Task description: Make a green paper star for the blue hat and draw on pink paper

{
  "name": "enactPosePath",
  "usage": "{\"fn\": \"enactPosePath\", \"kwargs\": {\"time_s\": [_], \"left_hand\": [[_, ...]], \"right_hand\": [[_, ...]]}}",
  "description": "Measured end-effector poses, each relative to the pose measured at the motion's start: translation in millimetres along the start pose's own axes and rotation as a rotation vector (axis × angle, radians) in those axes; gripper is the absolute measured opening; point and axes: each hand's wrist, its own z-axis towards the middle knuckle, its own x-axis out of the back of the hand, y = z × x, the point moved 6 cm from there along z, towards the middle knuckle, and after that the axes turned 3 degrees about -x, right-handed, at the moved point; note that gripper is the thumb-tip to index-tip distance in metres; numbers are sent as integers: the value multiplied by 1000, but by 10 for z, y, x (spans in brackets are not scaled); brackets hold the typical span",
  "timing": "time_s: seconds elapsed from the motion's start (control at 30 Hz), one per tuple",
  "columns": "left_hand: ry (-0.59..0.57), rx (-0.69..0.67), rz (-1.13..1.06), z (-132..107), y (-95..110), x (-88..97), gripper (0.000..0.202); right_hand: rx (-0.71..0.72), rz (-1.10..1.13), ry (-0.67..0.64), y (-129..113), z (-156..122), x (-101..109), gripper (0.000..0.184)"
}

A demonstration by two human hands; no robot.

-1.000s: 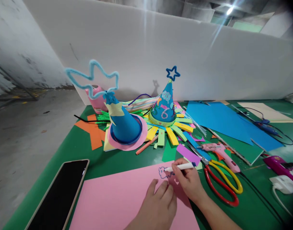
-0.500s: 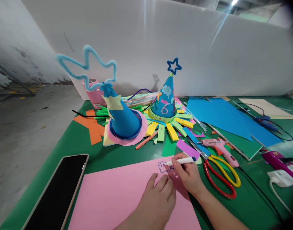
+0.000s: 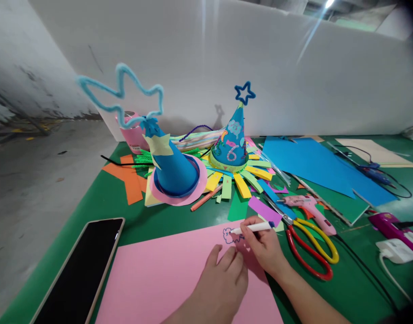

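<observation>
My right hand [image 3: 263, 245] pinches a white marker [image 3: 251, 227] with a dark blue end. The marker's tip meets a small blue line drawing [image 3: 228, 236] near the top edge of a pink paper sheet [image 3: 152, 279]. Flat on that sheet rests my left hand [image 3: 223, 279], fingers spread, just below the drawing. Beyond the sheet stands a blue cone hat [image 3: 175, 173] with a pink brim and a light blue star of pipe cleaner. To its right is a second cone hat [image 3: 231, 144], decorated with a 6, and with a strip fringe of yellow and green.
A phone [image 3: 79, 270] lies left of the sheet. On the right are red-and-yellow scissors [image 3: 310, 247], a pink glue gun [image 3: 309, 207], a purple tool [image 3: 395, 229] and a white plug [image 3: 397, 250]. Blue paper [image 3: 307, 162] lies behind them, before a white panel [image 3: 294, 81].
The marker tip has shifted very slightly within the drawing. My left hand stays in place on the pink sheet.
</observation>
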Motion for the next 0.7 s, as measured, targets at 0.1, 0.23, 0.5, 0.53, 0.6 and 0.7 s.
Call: {"fn": "enactPosePath", "kwargs": {"time_s": [0.1,0.23,0.5,0.53,0.6,0.7], "left_hand": [[27,-3,22,-11,5,-27,29],[85,-3,67,-26,4,-68,27],[201,14,112,-40,6,-16,23],[206,13,112,-43,8,-16,22],[204,12,108,-49,9,-28,23],[190,14,96,-50,1,-50,23]], "right_hand": [[26,-30,10,-20,5,2,10],[44,-44,11,-46,3,-3,11],[15,-25,1,-51,-6,-12,9],[17,-27,2,-55,-8,-11,10],[22,-39,4,-59,-11,-10,10],[22,-51,2,-52,-12,-11,11]]}}
